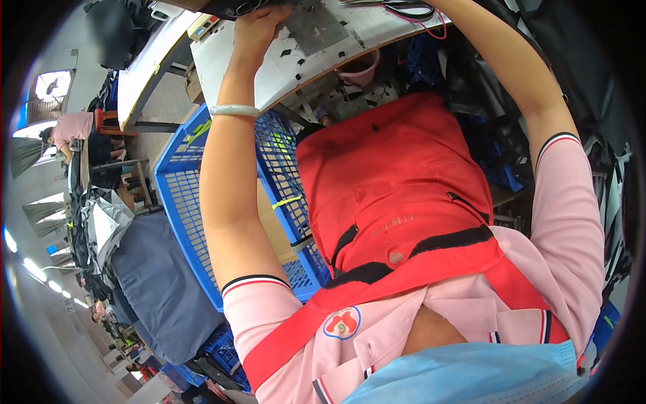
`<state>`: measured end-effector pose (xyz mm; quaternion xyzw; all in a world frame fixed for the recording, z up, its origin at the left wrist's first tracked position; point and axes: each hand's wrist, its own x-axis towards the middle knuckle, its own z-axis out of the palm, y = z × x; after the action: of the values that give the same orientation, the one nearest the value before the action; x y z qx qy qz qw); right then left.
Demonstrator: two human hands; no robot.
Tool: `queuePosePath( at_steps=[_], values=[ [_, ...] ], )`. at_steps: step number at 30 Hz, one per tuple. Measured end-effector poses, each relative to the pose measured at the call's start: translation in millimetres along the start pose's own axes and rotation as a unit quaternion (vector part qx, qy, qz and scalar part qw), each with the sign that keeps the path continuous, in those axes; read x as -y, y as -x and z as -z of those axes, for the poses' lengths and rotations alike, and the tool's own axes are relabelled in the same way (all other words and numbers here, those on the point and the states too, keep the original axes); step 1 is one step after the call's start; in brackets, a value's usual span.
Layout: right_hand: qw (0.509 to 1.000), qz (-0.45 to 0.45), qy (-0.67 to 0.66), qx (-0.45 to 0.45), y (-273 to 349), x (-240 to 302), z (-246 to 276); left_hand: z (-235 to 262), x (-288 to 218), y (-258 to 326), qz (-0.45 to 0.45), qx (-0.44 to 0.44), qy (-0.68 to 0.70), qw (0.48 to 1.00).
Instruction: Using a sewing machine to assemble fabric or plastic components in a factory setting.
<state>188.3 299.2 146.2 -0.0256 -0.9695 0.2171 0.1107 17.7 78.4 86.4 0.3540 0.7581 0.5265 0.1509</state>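
Observation:
My left hand [259, 28] is at the top edge, over a white worktable [222, 60]. Its fingers are curled and partly cut off by the picture's edge. Dark material [232, 8] lies against that hand; whether the fingers grip it is hidden. A grey flat sheet [315, 30] lies on the table to the hand's right, with small black scraps [301, 62] scattered about it. My right forearm [505, 47] reaches up past the top edge, so the right hand is out of sight. Near it, black and pink cords [412, 12] lie at the table's edge.
A blue plastic crate [176, 176] stands beneath my left arm. My red apron [404, 155] covers my lap. Under the table is a pink basket [361, 69]. A beige switch box [202, 27] sits at the table's left. Far left, another person [70, 129] leans over a table.

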Motion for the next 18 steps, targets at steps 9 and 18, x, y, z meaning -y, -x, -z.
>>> queuePosePath(
  at_steps=[9, 18],
  values=[
    [0.982, 0.163, -0.004, 0.094, 67.3, 70.9, -37.5, -8.9, -57.6, 60.2, 0.041, 0.087, -0.154, 0.983],
    [0.968, 0.205, 0.090, 0.110, 76.2, 75.9, -130.1, -46.5, -40.0, 81.6, 0.040, 0.138, 0.097, 0.985]
  ],
)
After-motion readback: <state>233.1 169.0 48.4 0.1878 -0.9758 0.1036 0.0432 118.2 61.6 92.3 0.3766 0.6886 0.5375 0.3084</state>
